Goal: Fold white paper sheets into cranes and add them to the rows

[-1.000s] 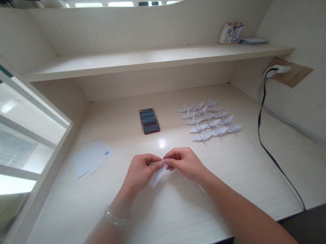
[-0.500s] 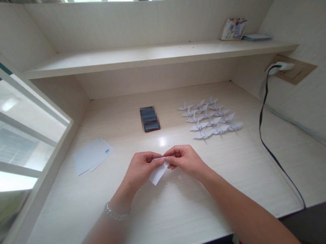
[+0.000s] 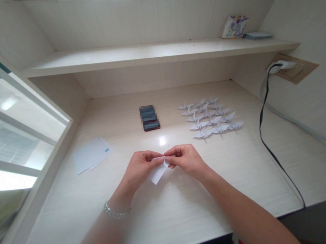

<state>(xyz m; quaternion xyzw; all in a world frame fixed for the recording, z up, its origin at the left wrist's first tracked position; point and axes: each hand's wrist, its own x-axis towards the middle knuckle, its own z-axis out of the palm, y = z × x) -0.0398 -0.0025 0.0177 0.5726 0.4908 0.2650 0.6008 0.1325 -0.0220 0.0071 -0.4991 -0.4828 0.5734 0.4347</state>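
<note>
Now both hands [image 3: 165, 163] pinch the folded paper [image 3: 158, 172] between them.

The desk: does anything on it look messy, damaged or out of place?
Nothing stands out. Both hands, left hand and right hand, pinch a small folded paper above the desk. The paper cranes sit in tidy rows, the loose sheets lie flat at the left, and the black cable trails off the front edge.
</note>
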